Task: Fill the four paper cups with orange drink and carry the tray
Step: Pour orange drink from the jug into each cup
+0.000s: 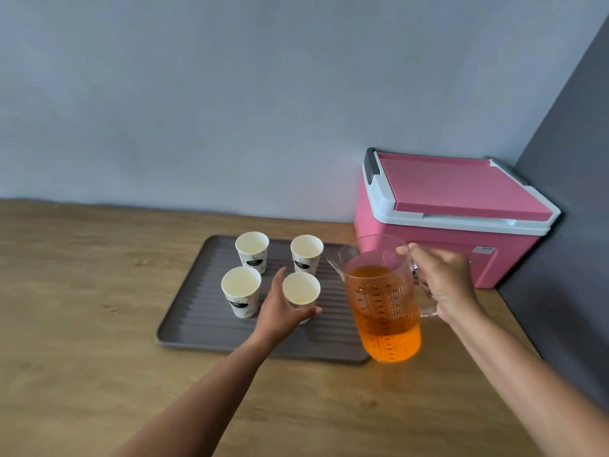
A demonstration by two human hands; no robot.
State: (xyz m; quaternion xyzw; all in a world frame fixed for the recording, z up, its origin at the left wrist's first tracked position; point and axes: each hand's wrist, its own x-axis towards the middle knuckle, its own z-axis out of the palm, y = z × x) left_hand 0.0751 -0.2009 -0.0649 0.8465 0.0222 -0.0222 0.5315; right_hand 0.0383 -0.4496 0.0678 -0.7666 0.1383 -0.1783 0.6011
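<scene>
Several white paper cups stand on a grey ribbed tray. My left hand wraps around the near right cup, which shows a trace of orange at its bottom. The near left cup, far left cup and far right cup look empty. My right hand grips the handle of a clear pitcher, about two thirds full of orange drink. The pitcher is upright at the tray's right edge, its spout pointing left toward the cups.
A pink cooler box with a white-rimmed lid stands at the back right against the wall corner, just behind the pitcher. The tray rests on a wooden table, whose right edge runs along a dark wall.
</scene>
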